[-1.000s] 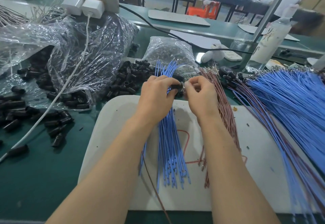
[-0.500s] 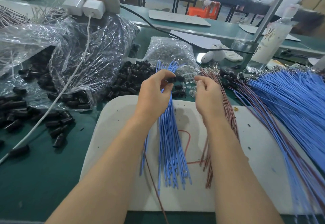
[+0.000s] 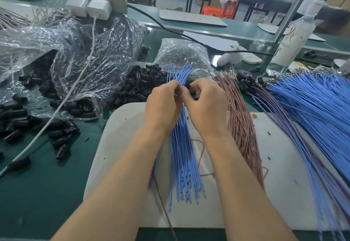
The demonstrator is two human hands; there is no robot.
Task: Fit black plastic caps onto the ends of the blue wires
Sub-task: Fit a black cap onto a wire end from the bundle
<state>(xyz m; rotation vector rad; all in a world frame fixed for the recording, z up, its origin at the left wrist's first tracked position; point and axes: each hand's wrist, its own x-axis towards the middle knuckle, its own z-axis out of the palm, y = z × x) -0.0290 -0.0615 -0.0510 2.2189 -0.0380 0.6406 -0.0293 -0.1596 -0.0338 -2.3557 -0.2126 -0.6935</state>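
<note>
**Two hands, one cap, a bunch of wires**

The blue wires lie in a bunch down the middle of the white board. They run long-ways from the near side of the board to its far side. Their far tips fan out past the board's far edge and point up and away.

The left hand is curled and pinches the bunch near the board's far edge. The right hand is curled too, and holds a black cap in its fingertips, right beside the left fingertips.

A red scribble is drawn on the board, but it makes no word. The tall bottle past the board's far right corner has reddish marks, too blurry to read.

A pile of black caps sits just past the far left corner. Pink wires lie on the board's right part.
</note>
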